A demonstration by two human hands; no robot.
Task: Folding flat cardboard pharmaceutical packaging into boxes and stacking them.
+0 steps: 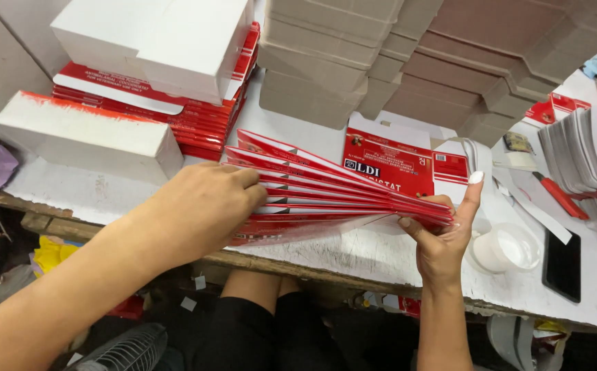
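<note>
Okay, we log this near to far.
Lap: our black-clothed legs [264,330] sit under the desk edge; a fan grille [123,350] is low left.
Left hand: left hand [199,213], fingers curled into the open ends of the fan, grip clenched on the flat cartons.
Right hand: right hand [442,237], grip pinched on the narrow end of the same fan, thumb up, light nail showing.
Held thing: fanned red-and-white flat cartons [326,196], glossy thin card, unfolded, spread like a hand of cards just above the desk [367,254].
Risk: we judge the slick card could slide out of the right pinch and spill over the near desk edge; a loose left grip would collapse the fan.
Risk 2: thin flaps could crease where the left fingers dig in.
Desk surface: white, scuffed, chipped along the front.
Right side: clear plastic cup [504,249], black phone [563,264], another fanned stack of printed cards [580,154].
Far left: white boxes [89,134] over a pile of red flat cartons [202,124].
Far back: grey-brown plain cardboard blanks [408,55], matte, stacked stepped.
</note>
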